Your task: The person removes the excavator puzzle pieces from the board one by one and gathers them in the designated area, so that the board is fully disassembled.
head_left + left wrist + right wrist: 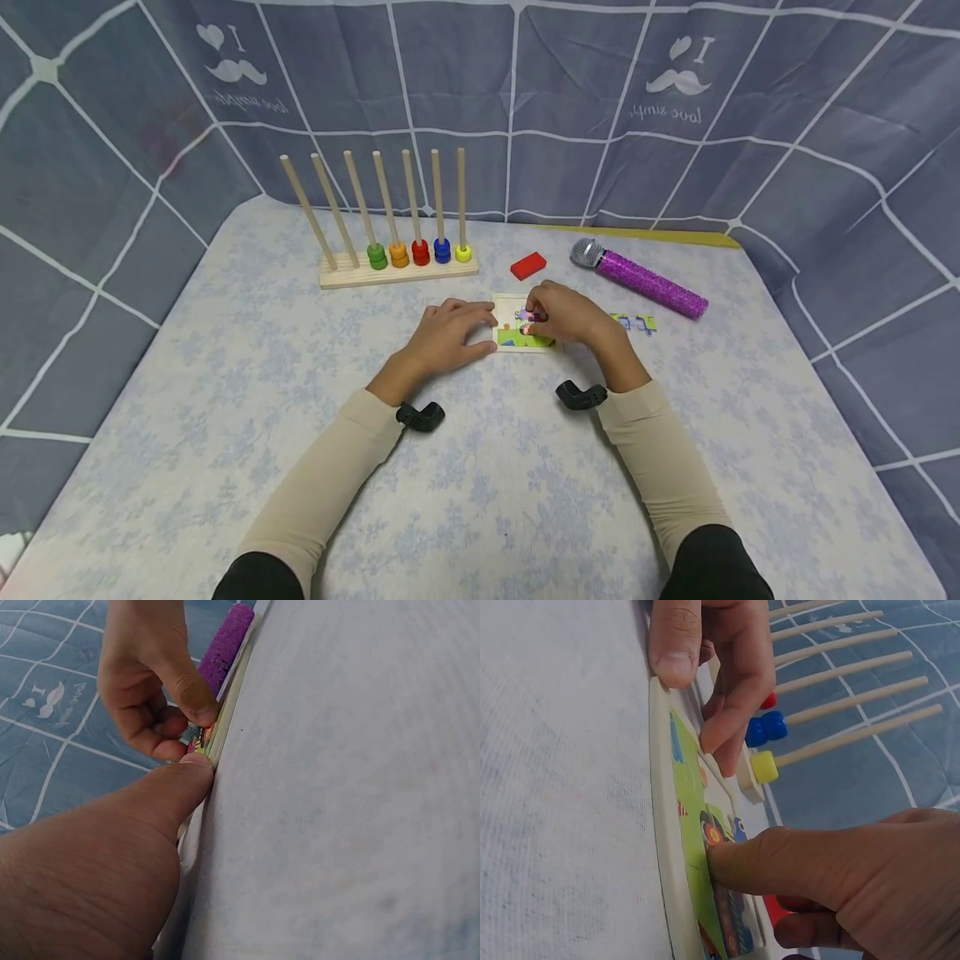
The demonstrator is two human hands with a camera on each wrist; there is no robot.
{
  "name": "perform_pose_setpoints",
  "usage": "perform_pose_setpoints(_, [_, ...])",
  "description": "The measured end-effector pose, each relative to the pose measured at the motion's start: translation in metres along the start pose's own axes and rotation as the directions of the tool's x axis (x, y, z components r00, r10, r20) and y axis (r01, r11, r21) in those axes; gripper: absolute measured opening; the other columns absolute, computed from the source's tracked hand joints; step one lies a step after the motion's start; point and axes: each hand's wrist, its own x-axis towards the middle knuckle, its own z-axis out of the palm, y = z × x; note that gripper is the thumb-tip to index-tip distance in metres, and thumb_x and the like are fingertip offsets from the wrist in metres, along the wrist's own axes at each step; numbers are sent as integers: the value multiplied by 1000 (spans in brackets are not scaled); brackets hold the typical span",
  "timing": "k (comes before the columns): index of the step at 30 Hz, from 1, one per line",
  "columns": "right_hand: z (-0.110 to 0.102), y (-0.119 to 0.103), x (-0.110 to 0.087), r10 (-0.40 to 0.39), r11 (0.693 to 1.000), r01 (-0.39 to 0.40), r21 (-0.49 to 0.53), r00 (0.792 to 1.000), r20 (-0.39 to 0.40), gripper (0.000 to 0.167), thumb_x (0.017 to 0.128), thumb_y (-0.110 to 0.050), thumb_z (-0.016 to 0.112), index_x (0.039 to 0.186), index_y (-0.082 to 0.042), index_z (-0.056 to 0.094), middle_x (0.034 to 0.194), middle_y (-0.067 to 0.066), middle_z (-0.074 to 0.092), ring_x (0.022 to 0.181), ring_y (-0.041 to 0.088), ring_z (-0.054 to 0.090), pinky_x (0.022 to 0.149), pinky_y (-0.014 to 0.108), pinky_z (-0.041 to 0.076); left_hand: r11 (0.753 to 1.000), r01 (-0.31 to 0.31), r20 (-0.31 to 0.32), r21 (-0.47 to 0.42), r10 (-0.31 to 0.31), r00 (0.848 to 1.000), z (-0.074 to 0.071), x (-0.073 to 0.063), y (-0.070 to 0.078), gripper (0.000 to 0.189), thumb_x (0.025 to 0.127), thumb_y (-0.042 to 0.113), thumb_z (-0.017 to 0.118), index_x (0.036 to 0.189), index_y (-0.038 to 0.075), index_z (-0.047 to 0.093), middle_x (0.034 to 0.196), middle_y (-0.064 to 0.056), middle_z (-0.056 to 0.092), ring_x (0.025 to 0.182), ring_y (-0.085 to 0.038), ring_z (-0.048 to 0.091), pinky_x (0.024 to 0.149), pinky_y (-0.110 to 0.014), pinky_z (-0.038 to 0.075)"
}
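A small jigsaw puzzle in a pale wooden frame [517, 348] lies on the table, with green and colourful printed pieces inside. My left hand [448, 335] rests against the frame's left side, thumb at the near corner and fingers farther up the edge. Over the picture, my right hand [572, 315] pinches a colourful puzzle piece [526, 330] between thumb and fingers. In the right wrist view, its thumb lies on the printed surface beside an orange wheel picture [713, 835]. More loose puzzle pieces [643, 323] lie right of the frame, partly hidden by the right hand.
A wooden peg rack [401, 277] with coloured beads stands at the back left. Behind the puzzle are a red block [528, 266] and a purple glittery microphone [651, 283]. A grid-patterned curtain [465, 92] hangs along the table's back.
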Motion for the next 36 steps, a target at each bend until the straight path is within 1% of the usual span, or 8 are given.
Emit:
perform_pose_setpoints(7, [0, 1, -3, -11, 999, 10, -44, 1000, -23, 28, 88, -19, 80, 109, -5, 67, 99, 6, 58, 89, 22, 54, 81, 40, 47, 1000, 0, 9, -4, 0, 1000, 2, 1, 2, 41, 98, 48, 63, 132, 25, 64, 154, 7, 45, 132, -24, 43, 97, -51, 33])
perform_pose_setpoints(11, [-5, 3, -7, -13, 1000, 12, -20, 999, -42, 31, 88, -22, 81, 110, -6, 66, 102, 6, 59, 92, 22, 57, 81, 41, 48, 1000, -1, 17, -5, 2, 1000, 3, 3, 4, 42, 98, 49, 62, 132, 26, 64, 155, 8, 44, 133, -23, 43, 97, -51, 33])
perform_pose_setpoints(15, [-15, 10, -15, -44, 998, 47, 36, 996, -73, 31, 88, -22, 81, 111, -6, 66, 103, 8, 60, 93, 24, 56, 82, 41, 47, 1000, -1, 15, -11, 1, 1000, 3, 5, 6, 42, 98, 49, 62, 132, 25, 64, 156, 8, 43, 134, -24, 42, 98, -51, 32])
perform_pose_setpoints(18, [-24, 20, -28, -88, 991, 99, 94, 990, -106, 28, 88, -15, 79, 110, -3, 67, 101, 10, 61, 93, 26, 56, 83, 42, 47, 1000, 3, 17, -17, -3, 1000, 3, 5, 7, 42, 98, 49, 63, 132, 24, 64, 156, 7, 43, 134, -24, 42, 99, -52, 32])
perform_pose_setpoints(21, [-32, 38, -50, -98, 982, 118, 151, 987, -131, 25, 87, -8, 78, 108, 0, 67, 98, 11, 62, 91, 27, 55, 81, 43, 47, 1000, 7, 28, -16, -6, 1000, 4, 6, 8, 43, 98, 49, 63, 133, 24, 63, 156, 7, 43, 135, -24, 41, 99, -52, 32])
perform_pose_setpoints(26, [-33, 75, -91, -25, 985, 48, 167, 990, -136, 24, 86, -6, 80, 106, 0, 68, 94, 10, 61, 87, 25, 54, 76, 41, 45, 1000, 7, 37, -6, -6, 999, 5, 8, 7, 44, 98, 50, 62, 134, 25, 63, 156, 7, 43, 135, -24, 41, 99, -51, 32])
perform_pose_setpoints(29, [-27, 94, -110, 22, 987, -3, 158, 992, -122, 23, 86, -5, 80, 105, 1, 68, 92, 8, 61, 86, 23, 54, 76, 38, 45, 1000, 10, 39, -5, -10, 999, 3, 7, 5, 44, 98, 50, 63, 134, 25, 63, 156, 7, 43, 135, -25, 41, 99, -51, 32])
perform_pose_setpoints(36, [-19, 110, -116, 53, 987, -34, 158, 991, -122, 21, 85, -2, 80, 101, 1, 68, 86, 5, 61, 82, 21, 54, 73, 35, 46, 1000, 20, 30, -9, -19, 999, -2, 4, 2, 43, 97, 48, 64, 133, 24, 64, 155, 6, 44, 133, -26, 42, 98, -52, 32])
